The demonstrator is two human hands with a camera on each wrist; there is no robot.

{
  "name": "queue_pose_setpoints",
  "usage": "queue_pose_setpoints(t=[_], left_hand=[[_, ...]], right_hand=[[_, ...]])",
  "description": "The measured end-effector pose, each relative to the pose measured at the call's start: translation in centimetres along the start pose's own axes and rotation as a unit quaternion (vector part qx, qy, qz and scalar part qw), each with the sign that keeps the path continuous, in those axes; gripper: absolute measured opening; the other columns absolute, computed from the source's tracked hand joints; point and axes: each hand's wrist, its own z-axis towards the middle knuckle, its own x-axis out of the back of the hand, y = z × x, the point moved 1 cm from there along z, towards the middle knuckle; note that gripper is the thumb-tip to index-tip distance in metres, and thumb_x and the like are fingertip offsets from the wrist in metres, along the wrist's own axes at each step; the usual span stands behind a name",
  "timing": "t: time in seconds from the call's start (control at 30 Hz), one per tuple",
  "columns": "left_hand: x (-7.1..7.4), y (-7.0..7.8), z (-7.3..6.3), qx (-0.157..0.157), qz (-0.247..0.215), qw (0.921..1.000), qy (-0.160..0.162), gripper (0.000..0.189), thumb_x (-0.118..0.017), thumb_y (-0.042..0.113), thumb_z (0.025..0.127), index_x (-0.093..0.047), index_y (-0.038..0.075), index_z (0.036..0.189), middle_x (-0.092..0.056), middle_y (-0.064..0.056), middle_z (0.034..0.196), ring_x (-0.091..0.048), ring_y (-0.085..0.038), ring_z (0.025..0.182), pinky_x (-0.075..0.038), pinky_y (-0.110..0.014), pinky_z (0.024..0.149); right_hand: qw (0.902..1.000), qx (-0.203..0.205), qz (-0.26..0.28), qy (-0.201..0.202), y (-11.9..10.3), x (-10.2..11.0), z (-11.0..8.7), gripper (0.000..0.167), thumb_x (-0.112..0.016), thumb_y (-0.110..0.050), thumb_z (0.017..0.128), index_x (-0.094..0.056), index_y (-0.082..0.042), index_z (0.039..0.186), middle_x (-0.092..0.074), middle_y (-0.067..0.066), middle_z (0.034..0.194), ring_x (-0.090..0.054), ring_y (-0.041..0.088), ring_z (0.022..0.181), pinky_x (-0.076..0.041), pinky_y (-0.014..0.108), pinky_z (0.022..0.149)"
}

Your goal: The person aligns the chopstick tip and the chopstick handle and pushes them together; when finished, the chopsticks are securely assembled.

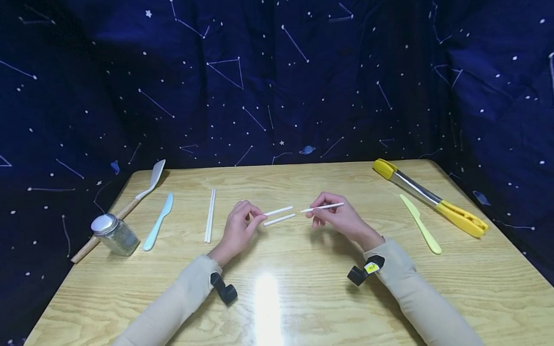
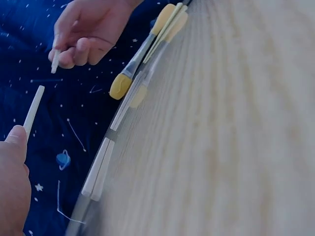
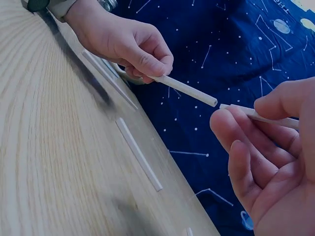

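Observation:
My left hand (image 1: 239, 225) pinches a thin white stick (image 1: 278, 210) between thumb and fingertips, raised over the table. A hole shows in the free end of this stick in the right wrist view. My right hand (image 1: 335, 214) pinches a second white stick (image 1: 322, 207), its last fingers loosely bent. The two held sticks point end to end, their tips close together. Below them another white stick (image 1: 279, 219) lies on the table. Beyond that one, a further white stick (image 2: 126, 103) lies on the tabletop in the left wrist view.
Two white sticks (image 1: 209, 216) lie side by side at left. Farther left are a blue knife (image 1: 159, 221), a glass jar (image 1: 118, 236) and a wooden-handled spatula (image 1: 130, 206). At right lie a yellow-green knife (image 1: 420, 223) and yellow tongs (image 1: 426, 194). A dark star-patterned cloth (image 1: 259, 96) hangs behind.

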Motion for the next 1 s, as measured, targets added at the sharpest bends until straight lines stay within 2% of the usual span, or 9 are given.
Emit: queue_pose_setpoints(t=[0.2, 0.37, 0.47, 0.7, 0.83, 1.0], left_hand=[[0.1, 1.1, -0.1, -0.015, 0.009, 0.9997, -0.015, 0.014, -0.075, 0.011, 0.081, -0.062, 0.008, 0.080, -0.056, -0.001, 0.074, -0.046, -0.016, 0.071, -0.041, -0.025, 0.064], [-0.3, 2.0, -0.5, -0.031, 0.006, 0.9995, -0.003, 0.014, -0.075, 0.010, 0.080, -0.061, 0.008, 0.080, -0.055, 0.000, 0.074, -0.046, -0.013, 0.071, -0.041, -0.025, 0.063], [-0.4, 2.4, -0.5, -0.039, 0.003, 0.9992, 0.006, 0.014, -0.075, 0.009, 0.080, -0.061, 0.007, 0.081, -0.054, -0.001, 0.073, -0.047, -0.017, 0.070, -0.042, -0.028, 0.061], [-0.6, 3.0, -1.0, -0.026, -0.010, 0.9996, 0.001, 0.015, -0.075, 0.009, 0.081, -0.060, 0.007, 0.081, -0.054, -0.001, 0.074, -0.048, -0.024, 0.069, -0.042, -0.032, 0.061], [-0.7, 3.1, -1.1, -0.032, -0.011, 0.9994, -0.006, 0.014, -0.074, 0.008, 0.081, -0.060, 0.007, 0.081, -0.055, -0.001, 0.075, -0.048, -0.024, 0.069, -0.042, -0.032, 0.061], [-1.0, 3.1, -1.1, -0.046, -0.013, 0.9987, -0.017, 0.014, -0.073, 0.006, 0.080, -0.059, 0.007, 0.082, -0.053, -0.001, 0.075, -0.045, -0.017, 0.068, -0.042, -0.029, 0.060]], right_hand=[[0.9997, 0.011, 0.008, -0.020, -1.0, -0.3, -0.5, 0.011, -0.056, -0.002, 0.094, -0.055, 0.008, 0.097, -0.074, 0.003, 0.087, -0.066, 0.012, 0.064, -0.049, 0.023, 0.062], [0.9990, 0.025, 0.017, -0.032, -1.3, -0.5, -0.7, 0.012, -0.056, -0.003, 0.095, -0.055, 0.009, 0.097, -0.074, 0.005, 0.087, -0.066, 0.012, 0.065, -0.050, 0.022, 0.062], [0.9989, 0.035, 0.015, -0.029, -1.6, -0.5, -0.9, 0.011, -0.055, -0.003, 0.095, -0.055, 0.008, 0.096, -0.073, 0.003, 0.085, -0.066, 0.012, 0.066, -0.050, 0.022, 0.063], [0.9986, 0.042, 0.004, -0.031, -2.0, -0.1, -1.2, 0.009, -0.054, -0.002, 0.096, -0.055, 0.007, 0.095, -0.072, 0.006, 0.083, -0.065, 0.013, 0.067, -0.052, 0.024, 0.064], [0.9980, 0.040, -0.001, -0.049, -1.7, 0.2, -1.3, 0.009, -0.053, -0.002, 0.096, -0.055, 0.006, 0.094, -0.070, 0.010, 0.083, -0.065, 0.014, 0.068, -0.053, 0.025, 0.066], [0.9953, 0.049, 0.005, -0.083, -1.5, 0.6, -1.4, 0.010, -0.050, 0.001, 0.096, -0.055, 0.009, 0.092, -0.069, 0.006, 0.081, -0.066, 0.014, 0.068, -0.053, 0.027, 0.066]])
